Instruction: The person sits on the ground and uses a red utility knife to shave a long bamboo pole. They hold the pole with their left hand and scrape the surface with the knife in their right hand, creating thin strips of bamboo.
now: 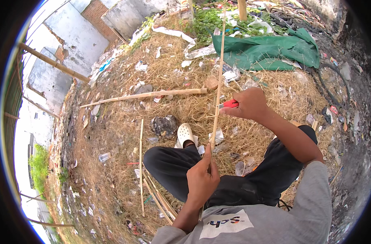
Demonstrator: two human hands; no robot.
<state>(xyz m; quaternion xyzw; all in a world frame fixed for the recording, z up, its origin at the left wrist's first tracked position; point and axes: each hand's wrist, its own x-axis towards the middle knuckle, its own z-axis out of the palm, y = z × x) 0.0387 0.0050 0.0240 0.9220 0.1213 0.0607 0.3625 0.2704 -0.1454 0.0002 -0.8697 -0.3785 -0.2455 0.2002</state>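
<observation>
The bamboo strip [219, 89] is stretching away from the person's lap over dry grass, its near part sitting in the left hand [202, 181]. That hand is wrapping closely around it, fingers curled, thumb pointing along its length. Left of the legs, a bundle of strips [164, 203] is lying near the left forearm, and a thin strip [142, 162] is lying lengthwise just beside it. Black trousers [169, 164] are covering the bent legs. Past the left knee, a cream clog [185, 133] is showing, with a dark stone [164, 126] resting to its left. Farther along the bamboo strip, the right hand [250, 103] is gripping a red cutter [231, 104] in a curled fist; its metal end is sitting at the strip's right edge, contact too small to tell. Beyond, a pale pole [144, 96] is lying crosswise, and a crumpled green tarp [266, 51] is spreading behind.
</observation>
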